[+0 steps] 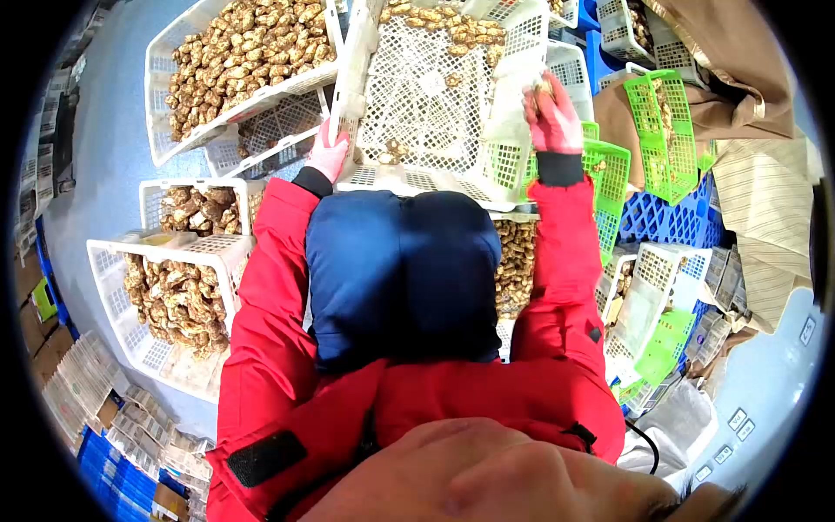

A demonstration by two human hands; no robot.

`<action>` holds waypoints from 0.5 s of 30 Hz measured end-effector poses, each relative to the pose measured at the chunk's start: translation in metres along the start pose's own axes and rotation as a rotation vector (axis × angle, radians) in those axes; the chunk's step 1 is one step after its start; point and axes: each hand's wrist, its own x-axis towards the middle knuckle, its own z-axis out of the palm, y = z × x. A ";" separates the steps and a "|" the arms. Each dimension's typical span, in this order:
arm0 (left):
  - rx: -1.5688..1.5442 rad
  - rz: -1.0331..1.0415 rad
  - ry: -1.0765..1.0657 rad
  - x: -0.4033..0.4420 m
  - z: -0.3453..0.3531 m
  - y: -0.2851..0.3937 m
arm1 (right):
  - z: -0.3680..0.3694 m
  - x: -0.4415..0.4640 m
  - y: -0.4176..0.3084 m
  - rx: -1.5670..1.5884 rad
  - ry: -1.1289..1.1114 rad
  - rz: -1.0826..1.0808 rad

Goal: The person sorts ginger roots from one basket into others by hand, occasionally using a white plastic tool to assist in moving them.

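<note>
In front of my knees sits a white perforated crate (417, 96), with brown-and-cream mushrooms (448, 26) gathered at its far end and a few loose ones near its front. My left hand (329, 155), in a pink glove, grips the crate's left rim; part of its fingers is hidden. At the crate's right side, my pink-gloved right hand (553, 115) is raised with its fingers curled round a small pale-and-brown mushroom (544, 87), mostly covered by the fingers.
A tilted white crate (156, 113) heaped with mushrooms stands at the upper left. Two more filled crates, one a larger white crate (113, 278), are on the left floor. Green baskets (665, 139) and a blue crate (665, 217) crowd the right side.
</note>
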 end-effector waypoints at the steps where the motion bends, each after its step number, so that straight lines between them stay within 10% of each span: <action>1: -0.014 -0.053 -0.017 -0.004 0.002 0.014 | -0.025 -0.027 -0.008 -0.162 -0.045 -0.004; 7: 0.130 0.023 0.005 -0.003 0.005 0.013 | -0.141 -0.169 -0.040 -1.308 -0.058 0.623; 10: 0.204 0.075 -0.025 -0.004 0.003 0.019 | -0.103 -0.113 -0.040 -1.124 -0.005 0.221; 15: 0.169 -0.095 0.005 -0.012 0.010 0.040 | -0.005 0.085 0.044 -0.885 0.014 0.160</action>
